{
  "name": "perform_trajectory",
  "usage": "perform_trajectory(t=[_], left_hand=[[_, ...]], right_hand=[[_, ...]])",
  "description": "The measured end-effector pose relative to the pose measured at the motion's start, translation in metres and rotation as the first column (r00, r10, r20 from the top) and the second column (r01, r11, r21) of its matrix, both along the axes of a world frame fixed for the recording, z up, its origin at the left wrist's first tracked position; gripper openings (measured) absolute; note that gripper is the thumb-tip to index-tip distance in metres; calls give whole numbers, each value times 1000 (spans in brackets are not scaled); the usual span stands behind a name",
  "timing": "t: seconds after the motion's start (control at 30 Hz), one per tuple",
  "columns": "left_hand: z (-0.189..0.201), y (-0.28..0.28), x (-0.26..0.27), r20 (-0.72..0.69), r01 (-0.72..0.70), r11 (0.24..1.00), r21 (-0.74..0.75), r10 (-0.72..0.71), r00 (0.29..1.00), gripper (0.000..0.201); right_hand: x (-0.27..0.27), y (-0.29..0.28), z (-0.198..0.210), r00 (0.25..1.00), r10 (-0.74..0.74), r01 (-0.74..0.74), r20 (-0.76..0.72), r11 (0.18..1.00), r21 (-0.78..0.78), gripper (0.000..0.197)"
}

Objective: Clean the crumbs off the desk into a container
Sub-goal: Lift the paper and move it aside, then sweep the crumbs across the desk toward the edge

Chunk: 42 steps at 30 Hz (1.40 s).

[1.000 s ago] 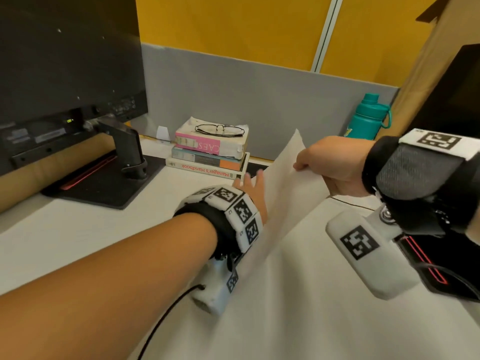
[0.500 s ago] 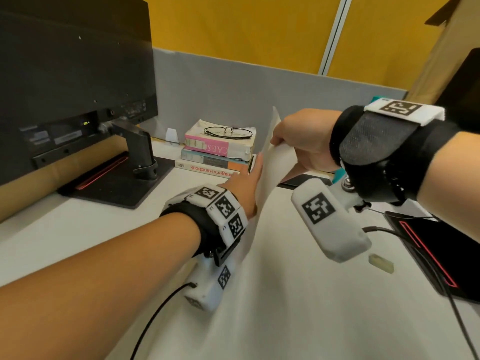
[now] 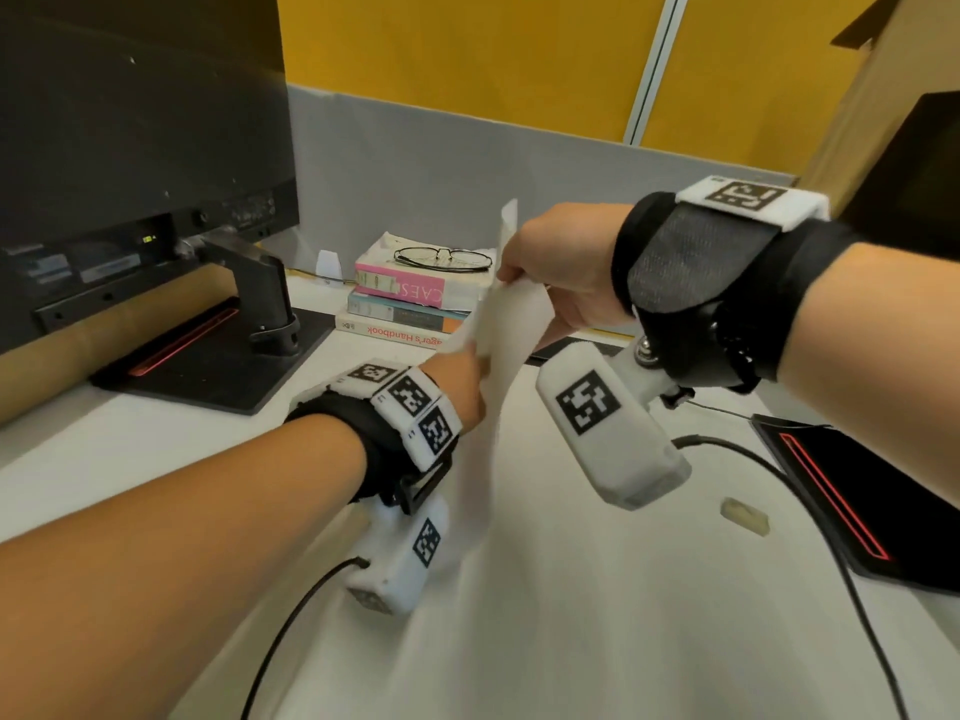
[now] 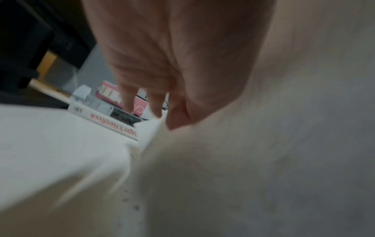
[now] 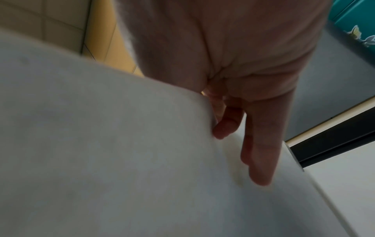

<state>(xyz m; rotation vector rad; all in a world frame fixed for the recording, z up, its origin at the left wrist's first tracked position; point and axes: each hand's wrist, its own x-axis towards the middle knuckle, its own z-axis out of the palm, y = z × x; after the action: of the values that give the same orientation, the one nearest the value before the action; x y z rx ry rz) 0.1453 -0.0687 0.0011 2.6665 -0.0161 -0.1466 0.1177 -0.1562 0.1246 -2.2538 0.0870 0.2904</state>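
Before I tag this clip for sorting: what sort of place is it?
Most likely an office cubicle: a monitor on its stand, a grey partition panel behind the white desk, and stacked books with eyeglasses on top.

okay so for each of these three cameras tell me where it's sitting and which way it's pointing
Head: worn on the head, facing forward and down over the desk; shows both forearms, the left hand and right hand holding a sheet of paper.
Left wrist: on the left wrist, looking along the palm and fingers toward the stacked books; dark crumbs lie beside the paper's edge.
Right wrist: on the right wrist, looking along the fingers against the paper, a teal bottle beyond.
Shared: head and left wrist both show the books.
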Motion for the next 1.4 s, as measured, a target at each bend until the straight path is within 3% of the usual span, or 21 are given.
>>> perform_trajectory(t=[0.07,0.13,0.2,0.23,0.3,0.37,0.4,0.5,0.67,0.77,0.83,0.93,1.0,1.1,1.2,1.23,1.3,1.4], left_hand=[[-6,0,5,-32,-27,999,19,27,999,37],[-5,-5,2,23,-52,998,-34,53,998,37],[-2,-10,2,-18,-152,965,-215,152,988,43],[0,-14,0,-71,-192,920,-342,179,981,42],[4,-24,-2,-232,-258,759,-598,144,962,32],[10,-38,-8,-317,-279,664,-693,66,946,19],[10,-45,-7,-309,-253,690,-679,45,950,20],[8,-68,-4,-182,-109,803,-585,2,983,55],[-5,-108,-13,-168,76,935,-347,-141,976,68],[-25,-127,-19,-171,127,948,-291,-182,968,53],[-37,-137,-21,-178,102,967,-235,-146,973,12],[-50,-148,-18,-174,148,985,-86,-161,972,40],[-51,-150,-18,-163,183,983,-11,-182,970,42],[-53,-147,-19,-118,201,979,-35,-204,972,41],[-49,-137,-27,-103,201,979,-43,-205,973,17],[-45,-130,-33,-94,209,977,-37,-212,973,9],[-37,-110,-49,-68,232,973,-5,-232,970,30],[-30,-58,-74,44,231,972,-39,-229,972,50]], right_hand=[[0,-8,1,999,9,-9,38,1000,7,15],[2,-27,6,996,-22,16,89,997,72,11],[1,-55,10,989,-87,73,117,990,122,20],[-1,-71,10,984,-124,109,125,986,123,26],[-6,-102,7,971,-210,193,115,971,142,34],[-12,-134,-2,954,-292,278,69,947,162,33],[-14,-149,-8,940,-335,324,66,937,133,31],[-24,-187,-32,901,-428,431,61,901,-40,25],[-28,-235,-85,873,-488,432,-17,789,-437,37],[-33,-250,-109,844,-525,388,-109,739,-552,36],[-35,-250,-118,830,-535,361,-158,731,-579,36],[-31,-230,-106,854,-514,394,-75,735,-553,38],[-24,-209,-85,912,-411,337,1,747,-573,40],[-7,-166,-53,983,-164,183,87,774,-606,39],[21,-123,-46,989,14,85,149,764,-640,42],[35,-112,-54,991,49,42,121,756,-653,44],[60,-98,-84,992,126,-84,12,727,-682,47],[99,-86,-143,992,78,-123,-96,708,-696,68]])
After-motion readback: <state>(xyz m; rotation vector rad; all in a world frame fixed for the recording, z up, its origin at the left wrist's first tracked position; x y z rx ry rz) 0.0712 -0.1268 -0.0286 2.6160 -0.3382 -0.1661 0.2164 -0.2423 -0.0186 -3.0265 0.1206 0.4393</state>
